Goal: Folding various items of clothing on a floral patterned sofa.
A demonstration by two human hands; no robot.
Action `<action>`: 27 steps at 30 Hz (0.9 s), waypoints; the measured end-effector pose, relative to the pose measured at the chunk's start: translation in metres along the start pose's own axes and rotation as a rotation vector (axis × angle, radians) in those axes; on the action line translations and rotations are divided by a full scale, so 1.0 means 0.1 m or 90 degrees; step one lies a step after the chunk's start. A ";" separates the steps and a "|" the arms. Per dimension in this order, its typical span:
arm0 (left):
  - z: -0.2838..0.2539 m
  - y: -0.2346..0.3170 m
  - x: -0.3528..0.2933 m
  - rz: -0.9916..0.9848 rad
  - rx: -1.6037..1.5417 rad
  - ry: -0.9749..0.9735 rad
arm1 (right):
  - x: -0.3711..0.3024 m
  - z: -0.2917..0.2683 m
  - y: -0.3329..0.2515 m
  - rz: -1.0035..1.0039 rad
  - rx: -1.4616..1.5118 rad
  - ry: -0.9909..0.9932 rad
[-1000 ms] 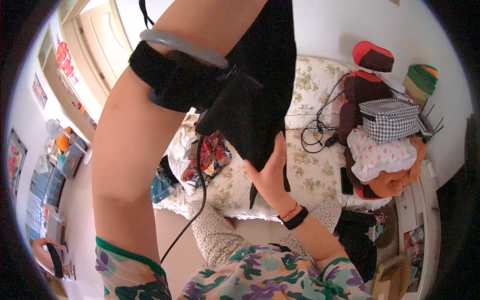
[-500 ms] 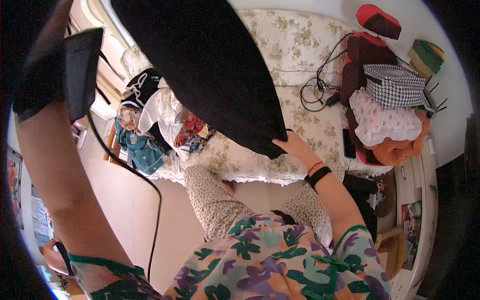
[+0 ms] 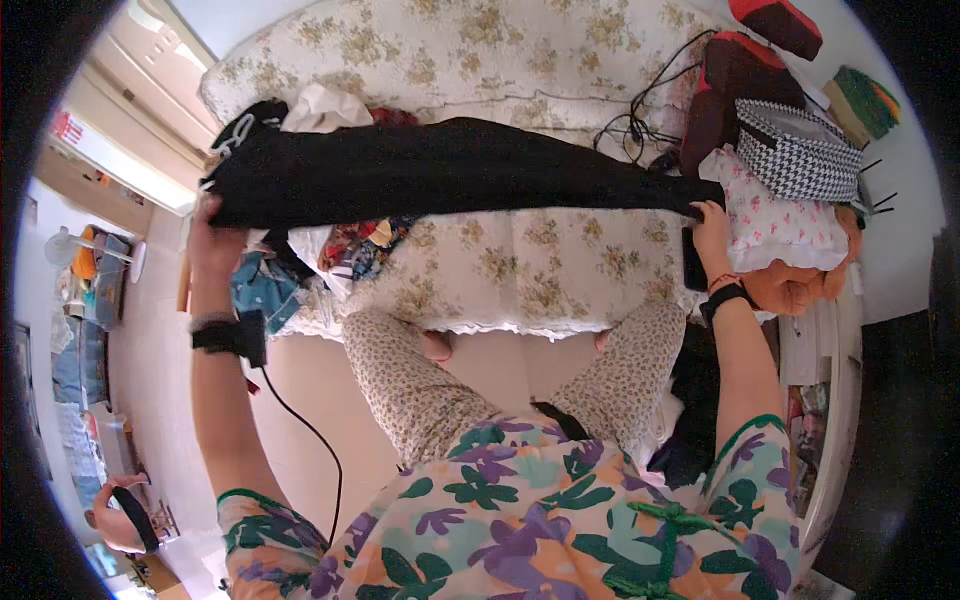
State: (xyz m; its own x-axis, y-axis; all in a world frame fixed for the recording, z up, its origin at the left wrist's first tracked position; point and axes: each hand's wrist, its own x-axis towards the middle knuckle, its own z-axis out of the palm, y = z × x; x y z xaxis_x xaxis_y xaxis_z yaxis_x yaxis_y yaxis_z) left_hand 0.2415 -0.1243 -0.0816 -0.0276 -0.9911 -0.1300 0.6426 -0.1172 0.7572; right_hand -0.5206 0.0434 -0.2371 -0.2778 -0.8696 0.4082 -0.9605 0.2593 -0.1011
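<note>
A pair of black trousers (image 3: pixel 450 170) is stretched sideways in front of me, above the sofa. Its wide end is in my left hand (image 3: pixel 217 245), whose fingers are partly hidden by the cloth. At the narrow cuff on the right, my right hand (image 3: pixel 711 235) pinches the fabric. Behind and below the left half of the trousers lies a heap of clothes, among them a teal garment (image 3: pixel 265 287), a white cloth (image 3: pixel 325 108) and a red patterned piece (image 3: pixel 350 243). A black garment with white cord (image 3: pixel 243 128) shows at the heap's far left.
The sofa has a floral cover (image 3: pixel 490 265). On its right are a houndstooth basket (image 3: pixel 800 150), a pink-flowered pillow (image 3: pixel 785 225), a dark phone (image 3: pixel 694 260) and black cables (image 3: pixel 640 125). A cord (image 3: pixel 325 450) hangs from my left wrist. Another person (image 3: pixel 122 515) is at the lower left.
My left hand has come down from the upper left, and the trousers have gone from hanging steeply to lying nearly level. My right hand has moved right and slightly up, still holding the cuff.
</note>
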 end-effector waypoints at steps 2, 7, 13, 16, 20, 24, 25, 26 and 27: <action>-0.52 -0.70 0.03 -0.142 -0.010 0.116 | -0.18 0.22 0.09 0.127 -0.004 -0.054; -2.45 -1.21 0.24 -0.314 0.220 0.408 | -0.37 1.12 -0.26 0.346 0.206 -0.199; -0.53 -2.69 0.20 0.259 0.961 0.156 | -0.83 0.80 -0.84 0.339 0.456 -0.534; -0.39 -3.05 0.13 0.255 1.110 -0.116 | -0.63 0.82 -1.09 0.153 0.280 -0.576; 0.34 -3.51 0.02 -0.041 1.223 -0.220 | -0.67 1.58 -0.65 1.023 0.950 -0.146; 0.15 -3.60 0.08 -0.186 1.288 -0.101 | -0.53 1.80 -0.37 1.020 1.052 -0.064; 0.06 -3.54 0.05 -0.193 1.351 -0.076 | -0.44 1.78 -0.44 0.974 1.095 -0.081; 0.05 -3.50 0.04 -0.207 1.359 -0.087 | -0.39 1.79 -0.44 0.925 1.137 -0.094; 0.04 -3.51 0.05 -0.213 1.361 -0.076 | -0.36 1.77 -0.45 0.925 1.139 -0.107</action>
State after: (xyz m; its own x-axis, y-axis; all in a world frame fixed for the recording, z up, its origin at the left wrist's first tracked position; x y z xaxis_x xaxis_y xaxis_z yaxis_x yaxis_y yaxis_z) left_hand 0.0130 -0.0881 -0.3459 -0.0155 -0.9129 -0.4079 -0.9942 -0.0293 0.1033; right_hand -0.4707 -0.0114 -0.4083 -0.4622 -0.5553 -0.6914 0.7857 0.1050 -0.6096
